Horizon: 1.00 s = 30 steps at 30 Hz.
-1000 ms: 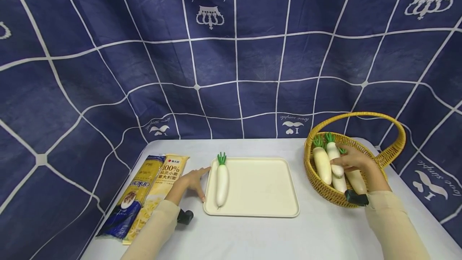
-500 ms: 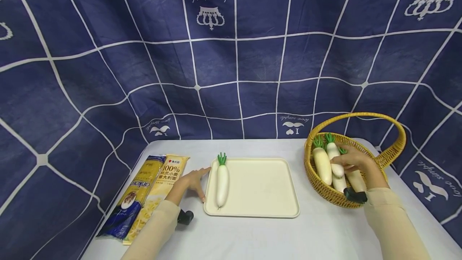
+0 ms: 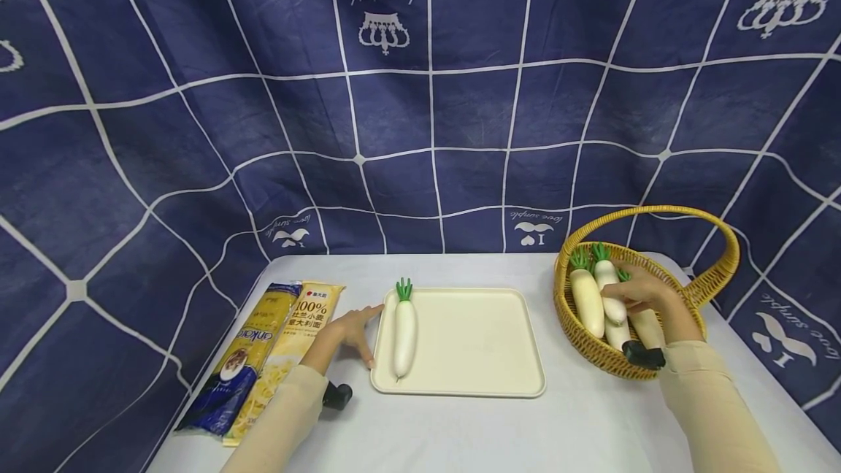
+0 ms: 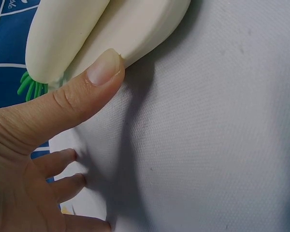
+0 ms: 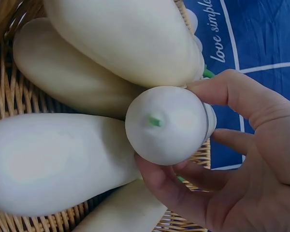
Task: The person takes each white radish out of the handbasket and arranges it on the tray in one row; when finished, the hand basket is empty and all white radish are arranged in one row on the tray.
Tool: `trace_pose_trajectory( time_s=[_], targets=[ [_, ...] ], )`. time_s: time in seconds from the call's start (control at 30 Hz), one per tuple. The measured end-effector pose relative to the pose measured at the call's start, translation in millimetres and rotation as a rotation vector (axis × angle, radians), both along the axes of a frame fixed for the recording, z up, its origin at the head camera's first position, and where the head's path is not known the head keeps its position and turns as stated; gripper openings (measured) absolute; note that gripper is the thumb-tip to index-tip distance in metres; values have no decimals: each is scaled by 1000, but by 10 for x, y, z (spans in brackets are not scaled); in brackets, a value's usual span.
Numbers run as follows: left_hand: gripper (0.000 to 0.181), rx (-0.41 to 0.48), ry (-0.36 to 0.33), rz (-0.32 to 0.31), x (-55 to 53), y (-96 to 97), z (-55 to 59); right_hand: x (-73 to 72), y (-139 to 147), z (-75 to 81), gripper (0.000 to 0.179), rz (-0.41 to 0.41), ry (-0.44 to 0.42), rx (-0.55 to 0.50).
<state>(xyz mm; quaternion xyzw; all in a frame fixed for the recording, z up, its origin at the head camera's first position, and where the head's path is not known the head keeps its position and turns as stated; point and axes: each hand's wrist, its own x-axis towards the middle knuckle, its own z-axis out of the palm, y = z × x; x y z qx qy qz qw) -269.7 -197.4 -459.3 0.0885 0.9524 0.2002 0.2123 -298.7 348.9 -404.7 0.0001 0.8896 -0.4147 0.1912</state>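
Note:
My right hand (image 3: 647, 290) reaches into a wicker basket (image 3: 581, 341) and grips a white radish (image 3: 612, 305) with green leaves. In the right wrist view, thumb and fingers curl round this radish (image 5: 164, 125), its tip facing the camera. More white radishes (image 5: 53, 159) lie around it in the basket. On the left, my left hand (image 3: 348, 331) rests with fingers spread at the left side of a cream tray (image 3: 473, 341). Its thumb (image 4: 104, 70) touches the tray's edge in the left wrist view. One white radish (image 3: 404, 338) lies lengthwise along the tray's left side.
Two pasta packets, one blue and gold (image 3: 239, 360) and one yellow (image 3: 296, 341), lie left of my left hand. The basket's tall handle (image 3: 650, 209) arches over its far side. A blue checked cloth (image 3: 460, 108) hangs behind the white table (image 3: 473, 433).
My right wrist has shifted very slightly left, while its hand stays on the radish in the basket. The left hand and tray have not moved.

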Motion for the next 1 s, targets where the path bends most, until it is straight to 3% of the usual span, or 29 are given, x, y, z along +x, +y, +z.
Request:
trace_pose_trajectory(
  time_s=[0.3,0.67,0.83,0.9,1.0],
  targets=[
    [116,-5,-9,2,-8,7,-2,31,60,-37,97,-16,-25,-53],
    [117,8,-1,-8,-9,-5,-7,21,165,-174,92,-73,-59,-271],
    [117,10,3,-11,-13,-11,-16,53,220,-193,90,-75,-68,-451],
    [117,11,4,-10,-13,-9,-15,62,245,-204,85,-52,-73,-609],
    [117,10,2,-7,-3,-3,-7,80,288,-235,75,72,-96,-903]
  ],
)
